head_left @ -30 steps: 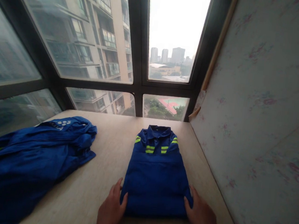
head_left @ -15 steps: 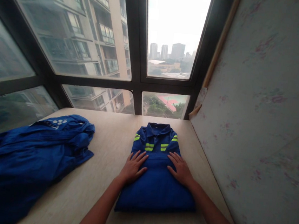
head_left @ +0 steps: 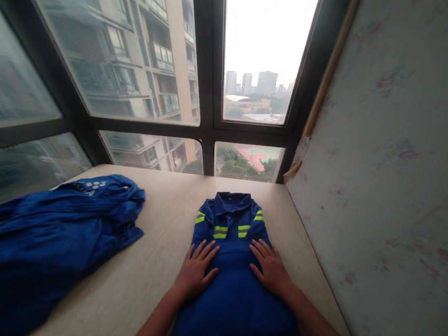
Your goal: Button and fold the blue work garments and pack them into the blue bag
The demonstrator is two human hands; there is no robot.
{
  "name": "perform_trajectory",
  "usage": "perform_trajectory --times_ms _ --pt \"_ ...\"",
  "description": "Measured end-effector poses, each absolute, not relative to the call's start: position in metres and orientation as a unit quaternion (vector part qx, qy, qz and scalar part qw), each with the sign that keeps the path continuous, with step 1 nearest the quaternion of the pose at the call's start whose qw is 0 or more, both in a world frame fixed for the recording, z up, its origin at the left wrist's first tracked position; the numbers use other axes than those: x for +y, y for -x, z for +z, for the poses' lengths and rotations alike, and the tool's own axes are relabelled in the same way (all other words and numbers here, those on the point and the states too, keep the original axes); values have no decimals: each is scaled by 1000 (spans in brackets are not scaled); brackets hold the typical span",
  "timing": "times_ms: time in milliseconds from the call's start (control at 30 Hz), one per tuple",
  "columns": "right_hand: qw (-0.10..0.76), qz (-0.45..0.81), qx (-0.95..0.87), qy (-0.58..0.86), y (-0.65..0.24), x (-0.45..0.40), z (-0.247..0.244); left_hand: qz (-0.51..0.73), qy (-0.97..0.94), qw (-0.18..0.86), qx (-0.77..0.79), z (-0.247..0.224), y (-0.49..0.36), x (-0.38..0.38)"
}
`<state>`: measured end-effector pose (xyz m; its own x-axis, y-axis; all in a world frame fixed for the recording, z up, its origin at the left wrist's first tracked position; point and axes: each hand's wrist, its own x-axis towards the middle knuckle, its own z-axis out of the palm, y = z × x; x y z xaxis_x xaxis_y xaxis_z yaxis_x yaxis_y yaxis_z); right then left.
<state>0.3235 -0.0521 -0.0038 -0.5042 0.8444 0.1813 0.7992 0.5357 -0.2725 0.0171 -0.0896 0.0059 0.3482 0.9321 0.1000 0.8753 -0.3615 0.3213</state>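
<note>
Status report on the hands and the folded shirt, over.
Left hand, right hand spread open on folded shirt. Collar at far end. Rumpled blue garment off left, out of the way.

The blue shirt (head_left: 233,288) lies face up on the counter (head_left: 162,236) at six o'clock in your view, folded into a flat, fairly smooth block. Its collar (head_left: 231,203) points away from you toward twelve o'clock. Yellow-green bands (head_left: 220,232) mark the chest and both sleeves, and the wider end sits nearest you.
</note>
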Motion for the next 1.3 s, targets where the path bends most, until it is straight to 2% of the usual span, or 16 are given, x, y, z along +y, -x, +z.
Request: perform_trajectory --times_ms 167,367,600,733,1300 --pt "141 67 -864 479 -304 -58 16 106 -805 125 570 22 -24 -112" --pt "169 70 -855 485 -253 6 37 113 -831 114 533 52 -80 -61" --pt "104 74 -875 467 -239 42 3 104 -794 139 582 17 -81 -16" --pt "111 79 -865 482 -243 35 -11 110 -785 137 595 1 -74 -17" --pt "106 54 -871 477 -242 27 6 92 -781 126 605 3 -75 -17"
